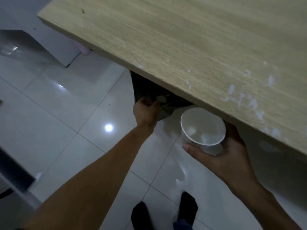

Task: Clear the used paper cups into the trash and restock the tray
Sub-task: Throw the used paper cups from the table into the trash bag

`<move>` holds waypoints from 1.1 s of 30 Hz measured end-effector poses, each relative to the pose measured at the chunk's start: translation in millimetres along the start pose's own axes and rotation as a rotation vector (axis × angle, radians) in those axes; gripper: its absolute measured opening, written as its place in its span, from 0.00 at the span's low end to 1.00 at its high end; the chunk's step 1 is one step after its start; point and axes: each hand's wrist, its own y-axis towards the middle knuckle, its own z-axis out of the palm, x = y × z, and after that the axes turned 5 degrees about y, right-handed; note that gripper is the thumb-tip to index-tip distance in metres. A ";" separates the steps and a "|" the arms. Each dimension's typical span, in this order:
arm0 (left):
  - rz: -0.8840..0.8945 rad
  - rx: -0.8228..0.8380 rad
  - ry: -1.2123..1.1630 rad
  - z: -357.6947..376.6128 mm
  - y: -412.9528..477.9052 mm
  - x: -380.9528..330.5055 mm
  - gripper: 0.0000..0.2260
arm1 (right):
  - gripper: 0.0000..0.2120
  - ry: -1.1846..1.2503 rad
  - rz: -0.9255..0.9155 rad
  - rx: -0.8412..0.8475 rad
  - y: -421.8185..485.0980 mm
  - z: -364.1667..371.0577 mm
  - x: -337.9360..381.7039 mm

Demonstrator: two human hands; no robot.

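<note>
White paper cup [203, 130] stands upright in the right hand [230, 155], whose thumb and fingers curl round its lower wall. Its open mouth faces the camera, just beside the near edge of the wooden table [199, 39]. To its left, the left hand [146, 112] is closed tight on the rim of a dark trash bag [146, 85] that sits partly under the table edge. Something pale lies inside the bag, too blurred to name. Glossy floor tiles [66, 105] lie below, with two dark-socked feet [188, 206] nearest.

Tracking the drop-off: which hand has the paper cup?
The right hand holds the paper cup; the left hand grips the dark trash bag instead.
</note>
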 end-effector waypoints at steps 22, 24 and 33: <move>0.301 -0.156 0.021 -115.5 -37.7 38.0 0.09 | 0.35 0.305 0.156 0.080 -5.2 88.3 -2.7; 0.305 -0.171 0.104 -123.2 -35.2 44.0 0.11 | 0.37 0.385 0.167 0.025 0.2 96.9 0.3; 0.149 -0.181 0.090 -138.7 -27.3 56.1 0.11 | 0.37 0.289 0.169 0.052 41.8 158.1 2.8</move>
